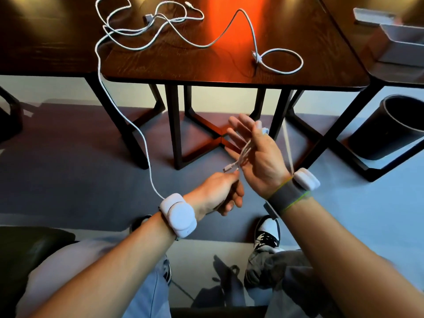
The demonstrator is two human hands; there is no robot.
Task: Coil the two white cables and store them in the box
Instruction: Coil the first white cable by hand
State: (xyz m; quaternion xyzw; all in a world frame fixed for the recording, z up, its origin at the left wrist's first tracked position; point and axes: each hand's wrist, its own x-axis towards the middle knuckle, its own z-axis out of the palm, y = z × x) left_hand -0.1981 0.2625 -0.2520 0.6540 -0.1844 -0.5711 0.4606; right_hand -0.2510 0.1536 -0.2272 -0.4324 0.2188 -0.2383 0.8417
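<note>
One white cable [146, 157] runs from the table's left edge down to my hands, held above the floor in front of the table. My left hand [218, 193] pinches that cable just behind its plug. My right hand [257, 154] is spread, fingers apart, with turns of the cable lying across its palm. A second white cable [252, 31] lies loose on the dark wooden table [206, 72], ending in a loop at the right. Both cables tangle at the table's far left. A white box [403, 47] sits on the neighbouring table at the far right.
A flat white lid [374, 16] lies behind the box. A dark round bin [394, 127] stands on the floor at the right. Table legs cross under the tabletop. My knees and shoes fill the bottom of the view.
</note>
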